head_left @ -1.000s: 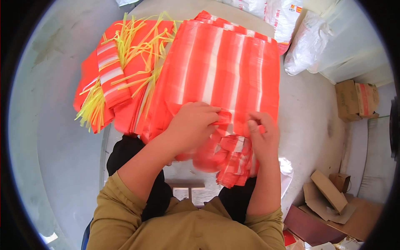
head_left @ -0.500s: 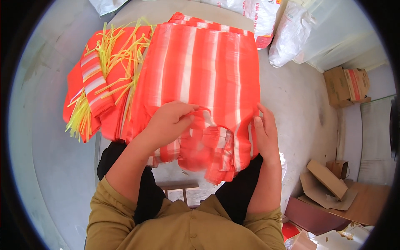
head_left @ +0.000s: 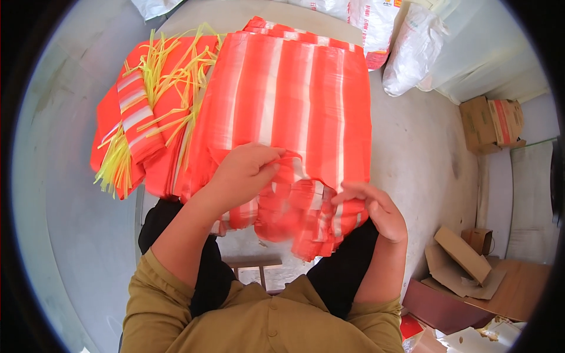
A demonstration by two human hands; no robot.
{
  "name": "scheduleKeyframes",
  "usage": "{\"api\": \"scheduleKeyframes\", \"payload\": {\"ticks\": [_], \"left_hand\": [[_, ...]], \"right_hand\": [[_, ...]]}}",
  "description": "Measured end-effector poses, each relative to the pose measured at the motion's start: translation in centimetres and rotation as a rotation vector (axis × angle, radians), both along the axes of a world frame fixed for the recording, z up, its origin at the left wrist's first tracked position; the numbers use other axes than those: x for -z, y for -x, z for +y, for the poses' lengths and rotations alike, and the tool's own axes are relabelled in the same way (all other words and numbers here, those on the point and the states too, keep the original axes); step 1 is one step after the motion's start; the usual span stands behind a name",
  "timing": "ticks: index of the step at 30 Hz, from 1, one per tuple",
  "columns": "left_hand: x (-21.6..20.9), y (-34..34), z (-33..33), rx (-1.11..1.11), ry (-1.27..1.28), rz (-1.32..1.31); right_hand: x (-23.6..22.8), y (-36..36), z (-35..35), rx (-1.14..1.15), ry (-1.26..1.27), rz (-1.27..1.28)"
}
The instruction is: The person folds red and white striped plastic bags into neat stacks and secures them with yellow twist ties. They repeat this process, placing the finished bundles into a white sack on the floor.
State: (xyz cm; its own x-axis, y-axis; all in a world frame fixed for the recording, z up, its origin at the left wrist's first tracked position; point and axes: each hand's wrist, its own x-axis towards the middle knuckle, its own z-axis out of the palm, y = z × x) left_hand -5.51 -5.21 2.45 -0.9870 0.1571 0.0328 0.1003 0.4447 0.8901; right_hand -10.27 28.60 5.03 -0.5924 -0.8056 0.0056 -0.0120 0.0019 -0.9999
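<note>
A thick stack of red-and-white striped plastic bags lies across my lap, its near ends hanging in crumpled strips between my knees. My left hand is closed at the near edge of the stack, thumb and fingers pinching the lifted rim of the top bag. At the lower right corner is my right hand, its fingers stretched out toward the left over the gathered bag ends. It grips nothing that I can see.
On the left sits a folded red bundle with yellow plastic ties and a striped roll. White sacks stand at the back right. Cardboard boxes and a brown table with flattened cardboard are farther right.
My right hand has moved from the right side of the stack down and inward to the bag ends. My left hand keeps its pinch on the rim.
</note>
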Motion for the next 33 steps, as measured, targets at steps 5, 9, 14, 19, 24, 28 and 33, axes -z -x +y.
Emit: {"api": "scheduleKeyframes", "payload": {"ticks": [5,9,14,19,24,28,33], "left_hand": [[0.1,0.0,0.0,0.047,0.145,0.127],[-0.5,-0.3,0.4,0.125,0.362,0.307],[0.6,-1.2,0.6,0.112,0.512,0.459],[0.4,-1.5,1.0,0.082,0.521,0.478],[0.8,-1.3,0.8,0.119,0.496,0.511],[0.3,-1.2,0.8,0.143,0.498,0.519],[0.1,-1.3,0.8,0.157,0.523,0.502]], "right_hand": [[0.2,-0.5,0.2,-0.154,0.115,-0.086],[1.6,-0.6,0.7,0.008,0.163,-0.206],[1.5,0.4,-3.4,0.275,-0.083,-0.215],[0.5,0.7,-6.4,0.326,-0.295,-0.162],[1.0,0.8,-7.3,0.316,-0.207,-0.213],[0.8,1.5,-7.6,0.248,-0.201,-0.289],[0.9,1.9,-8.4,0.27,-0.171,-0.25]]}}
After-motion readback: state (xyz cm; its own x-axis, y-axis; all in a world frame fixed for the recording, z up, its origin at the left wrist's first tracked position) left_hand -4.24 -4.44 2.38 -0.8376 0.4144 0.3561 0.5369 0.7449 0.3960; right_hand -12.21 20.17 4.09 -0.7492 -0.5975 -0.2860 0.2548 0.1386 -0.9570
